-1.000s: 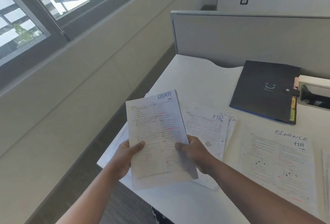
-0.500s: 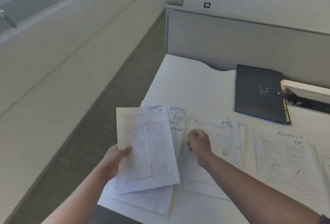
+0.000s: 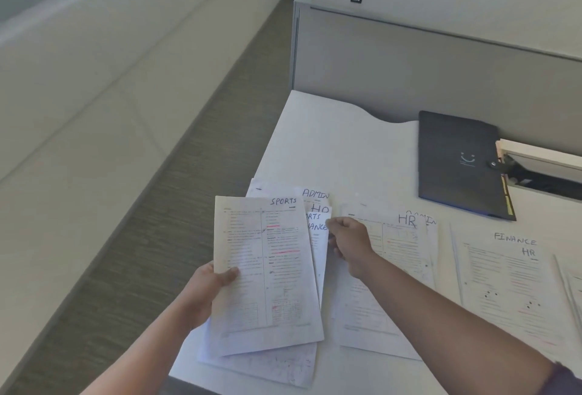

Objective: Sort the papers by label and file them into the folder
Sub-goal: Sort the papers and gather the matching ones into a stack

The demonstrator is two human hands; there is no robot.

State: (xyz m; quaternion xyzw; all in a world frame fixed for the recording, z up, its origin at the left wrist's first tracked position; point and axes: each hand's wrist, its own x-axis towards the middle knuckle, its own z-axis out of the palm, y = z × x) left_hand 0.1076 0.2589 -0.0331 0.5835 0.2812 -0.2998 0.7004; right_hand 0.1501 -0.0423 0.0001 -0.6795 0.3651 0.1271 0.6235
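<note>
Both forearms reach in from six o'clock. The left hand [image 3: 206, 289] grips the left edge of the SPORTS sheet [image 3: 267, 271], thumb on top, lifted over a fanned pile [image 3: 316, 221] showing ADMIN and partly hidden words. The right hand [image 3: 348, 242] is curled, pinching that pile's edge. At three o'clock lie an HR sheet [image 3: 400, 253] and a FINANCE/HR sheet [image 3: 510, 281]; the black folder [image 3: 456, 161] lies closed at one o'clock
</note>
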